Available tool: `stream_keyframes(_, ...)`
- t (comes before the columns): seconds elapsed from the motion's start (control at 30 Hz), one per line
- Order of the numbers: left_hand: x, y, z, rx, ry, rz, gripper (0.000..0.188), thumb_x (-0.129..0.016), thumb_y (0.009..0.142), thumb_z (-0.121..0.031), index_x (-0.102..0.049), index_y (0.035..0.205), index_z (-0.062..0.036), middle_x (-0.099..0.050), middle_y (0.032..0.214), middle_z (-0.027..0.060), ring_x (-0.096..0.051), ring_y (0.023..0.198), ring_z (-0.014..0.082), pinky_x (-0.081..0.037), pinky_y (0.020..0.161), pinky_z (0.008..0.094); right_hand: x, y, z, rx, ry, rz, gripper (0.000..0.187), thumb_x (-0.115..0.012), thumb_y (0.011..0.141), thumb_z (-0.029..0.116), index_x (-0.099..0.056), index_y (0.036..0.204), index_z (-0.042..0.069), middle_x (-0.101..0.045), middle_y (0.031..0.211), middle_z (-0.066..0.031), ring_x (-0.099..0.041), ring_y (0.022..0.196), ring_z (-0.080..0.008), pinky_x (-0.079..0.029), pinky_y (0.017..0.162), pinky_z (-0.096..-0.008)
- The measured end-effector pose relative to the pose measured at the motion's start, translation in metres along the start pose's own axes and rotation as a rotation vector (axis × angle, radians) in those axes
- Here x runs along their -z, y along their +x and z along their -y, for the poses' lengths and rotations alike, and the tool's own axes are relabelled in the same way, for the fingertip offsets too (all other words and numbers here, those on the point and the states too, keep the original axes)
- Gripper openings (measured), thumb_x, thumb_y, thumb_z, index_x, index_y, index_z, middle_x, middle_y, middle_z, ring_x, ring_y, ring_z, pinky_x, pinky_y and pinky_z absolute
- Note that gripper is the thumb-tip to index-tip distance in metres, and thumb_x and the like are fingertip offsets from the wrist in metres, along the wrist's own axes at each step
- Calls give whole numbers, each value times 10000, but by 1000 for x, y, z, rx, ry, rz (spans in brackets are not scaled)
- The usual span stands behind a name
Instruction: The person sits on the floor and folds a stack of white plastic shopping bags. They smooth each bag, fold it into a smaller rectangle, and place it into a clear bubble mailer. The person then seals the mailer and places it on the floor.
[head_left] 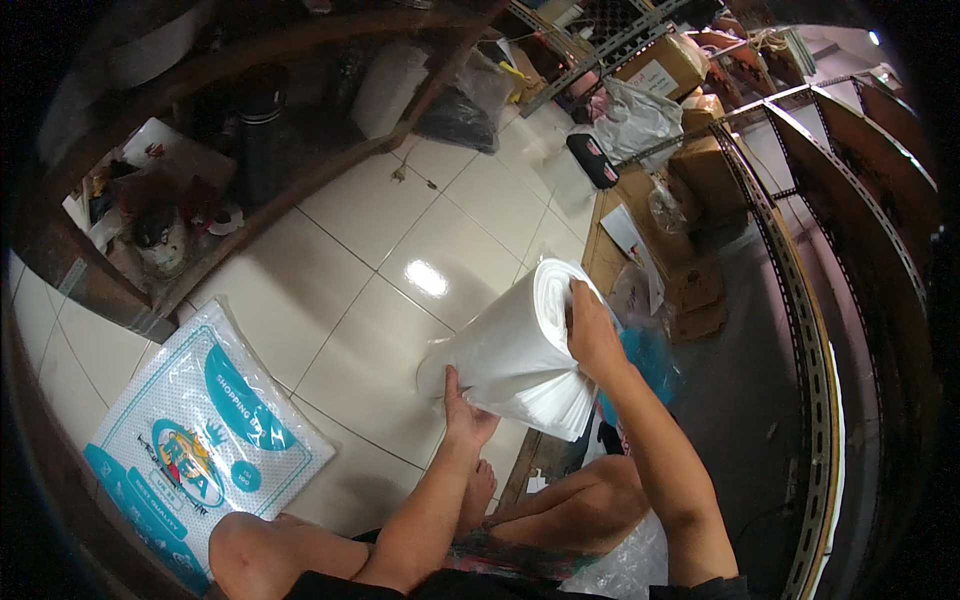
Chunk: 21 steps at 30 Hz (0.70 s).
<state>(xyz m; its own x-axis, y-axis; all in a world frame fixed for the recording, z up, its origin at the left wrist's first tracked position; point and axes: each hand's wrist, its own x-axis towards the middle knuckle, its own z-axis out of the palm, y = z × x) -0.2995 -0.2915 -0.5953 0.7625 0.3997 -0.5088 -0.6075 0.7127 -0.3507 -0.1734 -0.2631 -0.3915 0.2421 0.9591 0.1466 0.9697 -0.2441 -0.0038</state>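
Observation:
A thick rolled bundle of white plastic bags (515,345) is held above the tiled floor in front of me. My left hand (465,415) grips its lower end from underneath. My right hand (592,335) clasps the right side of the bundle near its top, fingers wrapped over the edge. Behind the bundle, to the right, lies a blue plastic bag (650,365), partly hidden. My bare knees and a foot show below the hands.
A flat printed white and blue pack of bags (205,440) lies on the floor (380,290) at lower left. A wooden shelf (200,190) with clutter runs along the left. Cardboard boxes (690,270) and metal racks (800,300) stand at right.

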Motion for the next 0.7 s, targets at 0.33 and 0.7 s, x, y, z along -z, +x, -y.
stream_keyframes(0.33,2,0,-6,12,-1,12,785,-531,889,-665,-426,1422,-99,-494,1416,128,-461,1307,341,-359,1109,534,52,32,38,-29,188,-157,455,-584,921,185,-468,1311,-18,-552,1236,-287,-544,1155,-428,-450,960,-458)
stream_keyframes(0.7,-4,-4,-3,43,18,-21,802,-525,885,-672,-413,1438,-103,-468,1443,140,-443,1324,352,-329,1129,525,39,71,43,14,313,-95,716,-552,909,456,-388,1447,13,-533,1269,-303,-476,1225,-449,-339,1071,-485)
